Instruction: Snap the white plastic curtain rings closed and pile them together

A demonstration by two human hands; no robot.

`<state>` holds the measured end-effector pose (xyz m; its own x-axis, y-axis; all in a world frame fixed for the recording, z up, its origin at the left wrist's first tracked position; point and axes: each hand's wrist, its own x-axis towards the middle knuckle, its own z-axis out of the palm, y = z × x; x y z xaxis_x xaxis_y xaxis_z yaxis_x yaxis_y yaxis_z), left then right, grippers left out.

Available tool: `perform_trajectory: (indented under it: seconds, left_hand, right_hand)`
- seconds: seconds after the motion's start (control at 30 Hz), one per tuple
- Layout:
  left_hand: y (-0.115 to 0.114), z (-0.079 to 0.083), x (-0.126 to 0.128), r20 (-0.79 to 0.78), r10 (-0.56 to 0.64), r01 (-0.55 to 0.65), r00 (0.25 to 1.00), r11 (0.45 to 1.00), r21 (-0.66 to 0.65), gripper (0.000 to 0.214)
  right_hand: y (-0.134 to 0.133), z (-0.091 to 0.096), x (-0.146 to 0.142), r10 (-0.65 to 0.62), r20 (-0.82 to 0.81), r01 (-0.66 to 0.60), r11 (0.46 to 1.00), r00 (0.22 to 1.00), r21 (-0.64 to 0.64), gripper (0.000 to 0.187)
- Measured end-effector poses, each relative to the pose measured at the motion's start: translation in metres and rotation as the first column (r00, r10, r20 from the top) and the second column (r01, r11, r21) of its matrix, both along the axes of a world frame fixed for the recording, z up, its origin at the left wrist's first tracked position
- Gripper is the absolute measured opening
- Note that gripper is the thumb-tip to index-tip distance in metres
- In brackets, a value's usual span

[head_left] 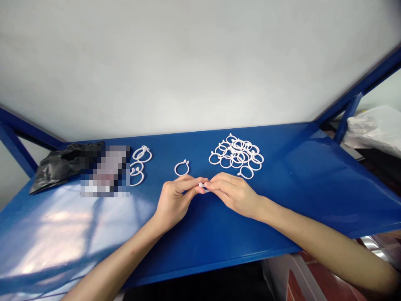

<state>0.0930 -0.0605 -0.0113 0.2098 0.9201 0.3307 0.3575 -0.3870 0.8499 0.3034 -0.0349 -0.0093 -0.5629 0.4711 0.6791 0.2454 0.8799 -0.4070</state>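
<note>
Grip of the left hand (172,198) and right hand (238,192) is pinched, fingertips nearly meeting, around one white piece (201,184), mostly hidden, above the blue surface (219,234). Beyond lies one white ring (181,174); rightward, an overlapping heap of rings (239,159), over a dozen; leftward, about four rings (144,148), one pixelated object (108,167), one black bag (52,170).

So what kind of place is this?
Looks like a work corner, perhaps a small workshop or somebody's home: see the blue table, the pile of white rings and the plain pale wall behind.
</note>
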Motion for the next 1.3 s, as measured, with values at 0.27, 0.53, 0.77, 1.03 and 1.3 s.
perform_trajectory:
  seconds: [0.27, 0.53, 0.77, 1.03, 1.3]
  left_hand:
    - [0.022, 0.006, -0.022, -0.433, 0.196, -0.096, 0.880, 0.965, 0.242, 0.032]
    - [0.044, -0.015, -0.043, -0.678, 0.367, -0.235, 0.637, 0.930, 0.282, 0.027]
    - [0.041, -0.011, -0.041, -0.690, 0.362, -0.248, 0.626, 0.932, 0.264, 0.015]
    - [0.041, -0.010, -0.040, -0.682, 0.347, -0.238, 0.644, 0.938, 0.252, 0.013]
    - [0.040, -0.010, -0.038, -0.698, 0.336, -0.233, 0.633, 0.942, 0.243, 0.012]
  right_hand:
    - [0.028, 0.006, 0.017, -0.303, 0.094, 0.296, 0.951, 0.948, 0.086, 0.016]
    - [0.073, 0.026, 0.071, -0.638, 0.352, 0.595, 0.768, 0.685, 0.236, 0.022]
    - [0.075, 0.041, 0.096, -0.400, 0.585, 0.519, 0.854, 0.706, -0.042, 0.022]
    - [0.074, 0.035, 0.100, -0.262, 0.606, 0.460, 0.866, 0.751, -0.196, 0.024]
    - [0.069, 0.038, 0.091, -0.362, 0.608, 0.523, 0.846, 0.707, -0.104, 0.025]
